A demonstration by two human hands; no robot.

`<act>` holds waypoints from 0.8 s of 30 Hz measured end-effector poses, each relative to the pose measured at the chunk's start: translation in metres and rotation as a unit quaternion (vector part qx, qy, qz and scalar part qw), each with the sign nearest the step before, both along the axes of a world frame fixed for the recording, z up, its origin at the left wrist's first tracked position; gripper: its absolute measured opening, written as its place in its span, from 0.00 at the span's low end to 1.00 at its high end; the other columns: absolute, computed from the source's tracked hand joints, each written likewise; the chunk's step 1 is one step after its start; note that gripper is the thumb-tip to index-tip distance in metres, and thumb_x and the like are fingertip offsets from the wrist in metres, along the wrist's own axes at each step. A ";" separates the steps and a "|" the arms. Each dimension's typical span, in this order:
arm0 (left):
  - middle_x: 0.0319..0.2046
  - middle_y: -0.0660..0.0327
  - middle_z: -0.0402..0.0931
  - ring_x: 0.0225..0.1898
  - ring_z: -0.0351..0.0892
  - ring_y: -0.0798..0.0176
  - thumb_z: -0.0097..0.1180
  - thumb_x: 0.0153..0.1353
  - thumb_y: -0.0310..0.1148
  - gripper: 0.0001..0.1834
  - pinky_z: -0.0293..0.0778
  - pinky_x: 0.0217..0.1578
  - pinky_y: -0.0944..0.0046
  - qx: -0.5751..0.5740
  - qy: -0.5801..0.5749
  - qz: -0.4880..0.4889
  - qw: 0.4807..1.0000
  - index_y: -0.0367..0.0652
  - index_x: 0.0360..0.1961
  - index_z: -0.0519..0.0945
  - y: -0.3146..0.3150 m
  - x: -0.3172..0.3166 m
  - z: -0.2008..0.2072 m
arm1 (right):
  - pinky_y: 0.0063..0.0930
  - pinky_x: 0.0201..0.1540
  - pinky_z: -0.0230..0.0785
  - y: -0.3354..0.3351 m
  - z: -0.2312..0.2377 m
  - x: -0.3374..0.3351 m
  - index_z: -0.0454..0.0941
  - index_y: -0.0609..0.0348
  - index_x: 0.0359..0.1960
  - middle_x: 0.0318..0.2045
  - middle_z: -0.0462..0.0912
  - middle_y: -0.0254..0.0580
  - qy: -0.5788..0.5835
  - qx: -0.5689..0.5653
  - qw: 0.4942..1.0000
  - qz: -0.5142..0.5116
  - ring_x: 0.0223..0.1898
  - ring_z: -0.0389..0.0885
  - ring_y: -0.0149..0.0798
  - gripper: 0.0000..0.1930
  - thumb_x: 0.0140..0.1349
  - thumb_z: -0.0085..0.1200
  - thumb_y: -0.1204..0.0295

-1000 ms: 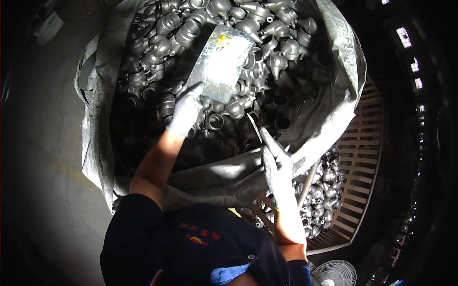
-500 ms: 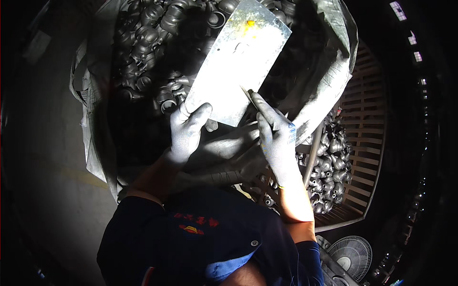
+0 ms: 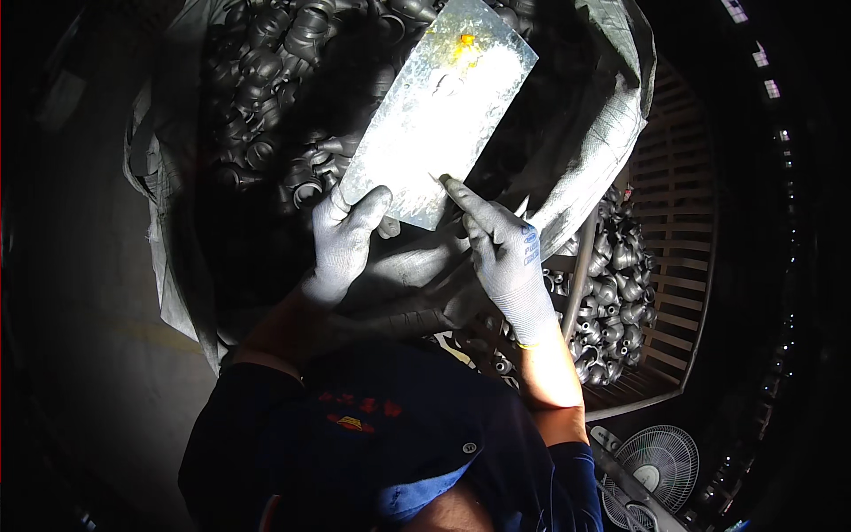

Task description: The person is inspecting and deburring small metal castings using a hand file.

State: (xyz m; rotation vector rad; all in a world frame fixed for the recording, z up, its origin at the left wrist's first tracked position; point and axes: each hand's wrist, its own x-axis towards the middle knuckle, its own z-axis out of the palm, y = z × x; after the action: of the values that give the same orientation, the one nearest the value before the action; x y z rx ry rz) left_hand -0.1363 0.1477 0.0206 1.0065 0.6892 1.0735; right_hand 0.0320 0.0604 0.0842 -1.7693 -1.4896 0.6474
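Sheet-metal plate (image 3: 443, 111), yellow-stained, is held above woven bulk bag (image 3: 589, 168) of dark castings (image 3: 306, 40), near end gripped by left fingers (image 3: 373, 206). Slim pointed tool (image 3: 521, 208) is pinched in right fingers (image 3: 472, 200), tip at the plate; work judged under way, remainder cannot be told.

The left hand (image 3: 344, 238) wears a glove (image 3: 335, 266) of matt, pale knitted cloth and holds a flat sheet (image 3: 443, 115) that looks like metal: smooth, glaringly glossy, scuffed, with a yellow stain (image 3: 466, 41) toward its far end. The right hand (image 3: 505, 253) wears similar knit, smudged dark; its thin pointed tool (image 3: 521, 207) is of unclear material. Beyond the left hand, dark grey parts (image 3: 263, 66) look metallic, with a dull sheen. Beyond the right hand, the bag (image 3: 603, 137) is creased, plastic-like woven fabric.
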 end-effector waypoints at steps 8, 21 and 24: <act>0.20 0.61 0.77 0.20 0.74 0.73 0.51 0.64 0.23 0.08 0.71 0.24 0.74 0.005 -0.018 0.010 1.000 0.34 0.42 0.79 -0.002 0.001 0.001 | 0.26 0.46 0.73 0.000 0.001 0.004 0.74 0.55 0.57 0.47 0.82 0.49 -0.065 0.020 0.997 -0.047 0.42 0.83 0.40 0.24 0.60 0.46 0.87; 0.22 0.61 0.78 0.19 0.74 0.74 0.52 0.63 0.23 0.08 0.71 0.22 0.74 0.012 -0.023 -0.005 1.000 0.33 0.43 0.78 -0.002 0.005 -0.006 | 0.28 0.35 0.72 -0.008 -0.015 0.014 0.74 0.48 0.59 0.26 0.76 0.46 -0.066 0.045 0.995 -0.067 0.27 0.77 0.39 0.31 0.54 0.46 0.90; 0.25 0.62 0.78 0.20 0.73 0.73 0.51 0.64 0.23 0.09 0.70 0.22 0.73 -0.030 -0.027 0.000 0.999 0.34 0.44 0.78 -0.004 0.008 -0.012 | 0.31 0.35 0.72 -0.013 -0.023 0.009 0.73 0.49 0.59 0.25 0.75 0.48 -0.078 0.058 0.995 -0.032 0.28 0.77 0.43 0.31 0.52 0.49 0.89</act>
State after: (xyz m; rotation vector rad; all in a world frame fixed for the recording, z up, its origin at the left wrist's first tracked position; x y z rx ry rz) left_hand -0.1283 0.1441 0.0088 0.9233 0.6738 1.0701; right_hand 0.0413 0.0475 0.0609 -1.8031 -1.5354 0.3899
